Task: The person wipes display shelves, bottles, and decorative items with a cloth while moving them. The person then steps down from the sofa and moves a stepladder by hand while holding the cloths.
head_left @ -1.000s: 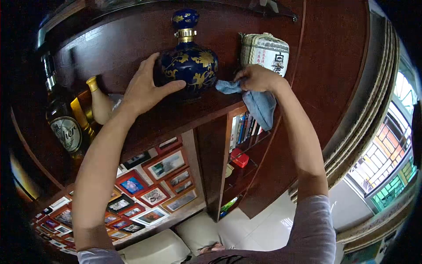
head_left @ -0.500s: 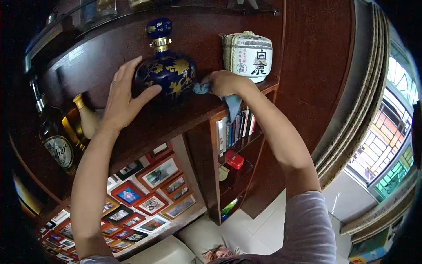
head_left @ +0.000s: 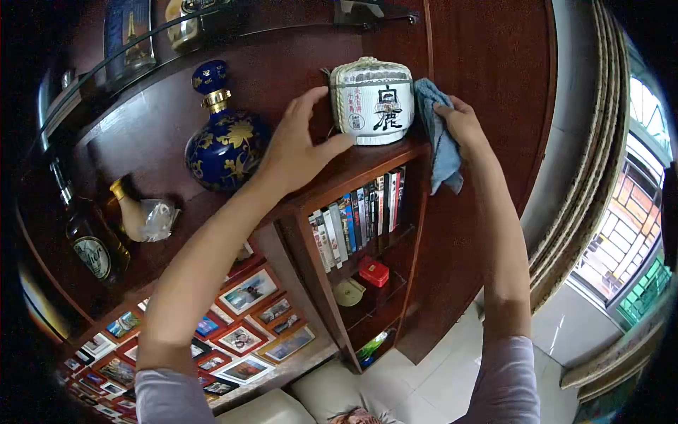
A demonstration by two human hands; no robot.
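A white barrel-shaped jar [head_left: 374,102] with black and red characters and a rope-like wrapping stands on the dark wooden shelf [head_left: 332,171]. My left hand [head_left: 300,145] is at its left side, thumb and fingers spread apart; whether the fingertips touch it I cannot tell. On the jar's right, my right hand [head_left: 462,127] grips a blue-grey cloth [head_left: 441,141], which lies against the jar's side and hangs past the shelf edge. To the left of my left hand stands a round dark blue bottle [head_left: 227,148] with gold flowers, partly hidden by that hand's wrist.
At the left are a dark labelled bottle [head_left: 95,244] and a pale gold-necked bottle [head_left: 134,208] with a clear wrapped object. A glass shelf [head_left: 78,74] holds items above. Below are books [head_left: 360,212], a red box [head_left: 373,271] and framed pictures [head_left: 244,339].
My left hand has left the blue bottle and moved right to the white jar. My right hand has carried the cloth from between the two to the jar's right side. The view has shifted.
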